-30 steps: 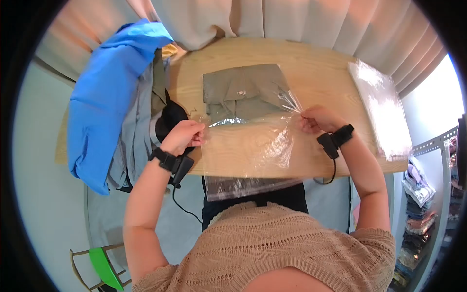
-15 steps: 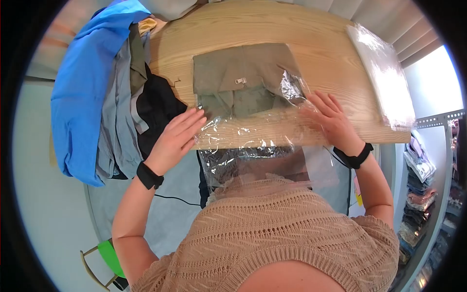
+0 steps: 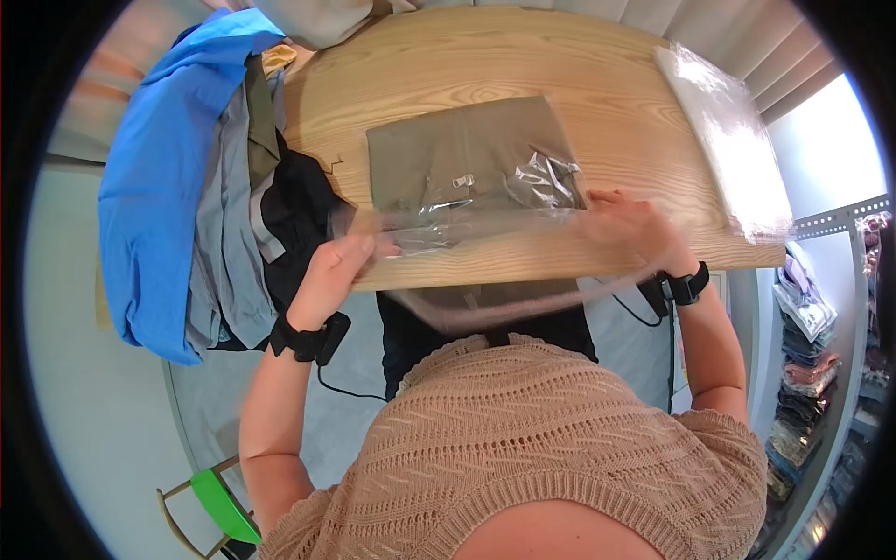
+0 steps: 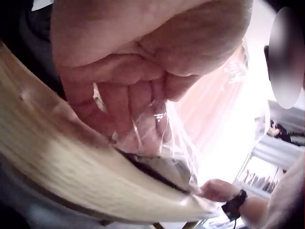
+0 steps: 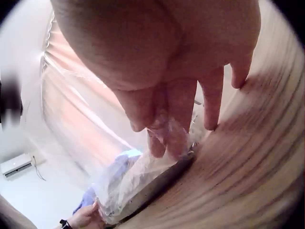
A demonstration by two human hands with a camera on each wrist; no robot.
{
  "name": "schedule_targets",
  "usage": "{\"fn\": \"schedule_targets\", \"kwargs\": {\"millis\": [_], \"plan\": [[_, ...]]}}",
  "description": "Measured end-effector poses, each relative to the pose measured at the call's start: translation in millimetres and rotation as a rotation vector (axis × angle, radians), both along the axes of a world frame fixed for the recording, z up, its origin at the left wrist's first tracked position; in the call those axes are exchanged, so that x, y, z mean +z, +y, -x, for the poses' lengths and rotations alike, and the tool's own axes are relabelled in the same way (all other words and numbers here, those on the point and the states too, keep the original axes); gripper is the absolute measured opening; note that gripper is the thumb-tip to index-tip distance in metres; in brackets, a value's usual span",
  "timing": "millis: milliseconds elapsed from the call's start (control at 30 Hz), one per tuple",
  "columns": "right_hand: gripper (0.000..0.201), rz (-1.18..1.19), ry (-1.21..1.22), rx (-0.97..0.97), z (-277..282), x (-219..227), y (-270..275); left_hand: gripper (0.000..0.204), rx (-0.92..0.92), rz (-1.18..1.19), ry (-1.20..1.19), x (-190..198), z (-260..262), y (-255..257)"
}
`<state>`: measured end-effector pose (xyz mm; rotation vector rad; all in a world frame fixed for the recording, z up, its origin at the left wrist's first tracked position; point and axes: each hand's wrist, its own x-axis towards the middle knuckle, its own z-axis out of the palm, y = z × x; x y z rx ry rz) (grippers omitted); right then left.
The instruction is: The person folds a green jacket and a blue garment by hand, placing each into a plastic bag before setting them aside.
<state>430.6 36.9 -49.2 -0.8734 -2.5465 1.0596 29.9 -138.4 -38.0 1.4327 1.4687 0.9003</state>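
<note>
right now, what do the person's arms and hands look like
The left hand and right hand are gloveless. Each wears a black wrist strap with a small black box-shaped device and a thin dark cable. The tan knit top has short sleeves, leaving the forearms bare.

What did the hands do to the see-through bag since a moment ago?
The left hand and right hand, fingers straight just before, now pinch the clear bag. Its loose end has lifted toward the folded garment, which slid slightly nearer the person. The blue cloth and stacked plastic stayed put.
</note>
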Motion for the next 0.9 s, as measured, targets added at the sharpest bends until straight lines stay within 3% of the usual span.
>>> {"fn": "schedule_targets", "kwargs": {"millis": [33, 100, 167, 233, 300, 367, 433, 500, 700, 733, 767, 800, 867, 900], "plan": [[0.021, -0.001, 0.001, 0.0, 1, 0, -3, 0.036, 0.041, 0.035, -0.069, 2, -3, 1], [0.023, 0.237, 0.23, -0.231, 6, 4, -15, 0.038, 0.1, 0.005, -0.104, -1, -8, 3], [0.024, 0.235, 0.264, -0.297, 10, 1, -22, 0.041, 0.16, -0.025, -0.14, -2, -16, 5], [0.027, 0.233, 0.296, -0.365, 15, 0, -30, 0.042, 0.374, -0.064, -0.223, -3, -27, 5], [0.036, 0.288, 0.452, -0.566, 28, 1, -41, 0.042, 0.434, -0.085, -0.196, -10, -30, 6], [0.043, 0.234, 0.487, -0.667, 40, 1, -53, 0.038, 0.482, -0.073, -0.155, -24, -28, 4], [0.044, 0.12, 0.373, -0.811, 46, -2, -60, 0.039, 0.523, -0.079, -0.052, -26, -35, 5], [0.045, 0.078, 0.378, -0.834, 50, -9, -63, 0.038, 0.555, -0.055, 0.006, -26, -39, 6], [0.028, 0.13, 0.292, -0.985, 52, -15, -61, 0.033, 0.564, 0.147, -0.144, -17, -37, 10], [0.018, -0.198, 0.421, -1.012, 59, -8, -65, 0.032, 0.564, 0.151, -0.172, -18, -35, 11], [0.013, -0.529, 0.543, -1.02, 66, 0, -69, 0.032, 0.565, 0.155, -0.169, -18, -34, 11], [0.022, -0.394, 0.605, -0.844, 72, 10, -82, 0.032, 0.559, 0.156, -0.192, -19, -33, 11], [0.032, -0.564, 0.286, -0.391, 87, 25, -89, 0.032, 0.542, 0.164, -0.215, -21, -32, 9], [0.041, -0.551, 0.169, -0.291, 100, 28, -91, 0.032, 0.553, 0.164, -0.236, -23, -32, 10]]}}
